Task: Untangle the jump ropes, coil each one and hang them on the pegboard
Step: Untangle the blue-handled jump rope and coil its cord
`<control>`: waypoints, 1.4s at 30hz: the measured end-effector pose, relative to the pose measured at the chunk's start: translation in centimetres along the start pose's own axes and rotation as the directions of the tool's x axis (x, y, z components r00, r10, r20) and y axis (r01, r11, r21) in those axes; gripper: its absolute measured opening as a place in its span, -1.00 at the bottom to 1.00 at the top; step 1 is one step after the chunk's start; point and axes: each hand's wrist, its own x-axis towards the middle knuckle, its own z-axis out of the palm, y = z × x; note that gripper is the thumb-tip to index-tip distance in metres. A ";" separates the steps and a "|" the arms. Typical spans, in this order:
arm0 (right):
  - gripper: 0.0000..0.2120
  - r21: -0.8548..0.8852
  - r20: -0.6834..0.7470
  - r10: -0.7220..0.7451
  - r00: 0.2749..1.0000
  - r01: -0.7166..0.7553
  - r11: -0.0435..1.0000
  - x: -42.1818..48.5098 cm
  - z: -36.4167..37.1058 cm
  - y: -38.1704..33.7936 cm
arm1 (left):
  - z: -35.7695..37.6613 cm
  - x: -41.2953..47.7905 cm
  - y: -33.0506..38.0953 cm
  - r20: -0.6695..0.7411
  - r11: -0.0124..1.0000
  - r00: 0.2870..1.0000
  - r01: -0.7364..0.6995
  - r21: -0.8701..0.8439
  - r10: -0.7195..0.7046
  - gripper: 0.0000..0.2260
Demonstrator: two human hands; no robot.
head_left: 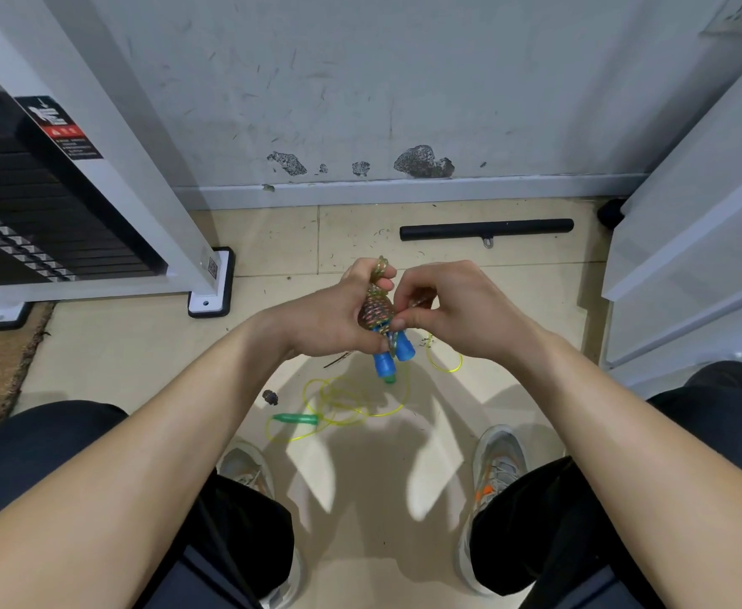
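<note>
Evidently we are at the coiling step. On the glossy beige tiled floor (514, 389) between our shoes lies the thin translucent yellow-green plastic jump rope (351, 402), loose and looped and not yet coiled. Our left hand (334, 320) has its grip wrapped round the speckled braided jump rope (375, 312), bundled tight and held above the floor. Our right hand (452, 309) pinches a strand at its waist. Two smooth blue plastic handles (393, 356) hang below. Next, we judge, the loose end needs tucking so the wrap holds.
</note>
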 end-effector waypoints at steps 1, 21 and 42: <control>-0.79 0.014 -0.004 -0.001 1.000 0.001 1.000 0.0 0.0 -0.1 | -0.1 -0.1 0.2 0.000 1.000 1.000 0.014 -0.007 -0.014 -0.22; -0.95 -0.172 -0.032 -0.133 0.991 0.126 0.977 0.3 0.0 0.3 | 1.6 0.0 0.2 -0.053 0.998 0.998 0.033 -0.047 -0.036 -0.36; -0.36 0.117 -0.388 0.447 0.806 -0.438 0.891 0.1 2.8 0.0 | 2.4 -0.1 -0.5 -0.345 0.950 0.938 -0.089 -0.301 -0.022 -0.41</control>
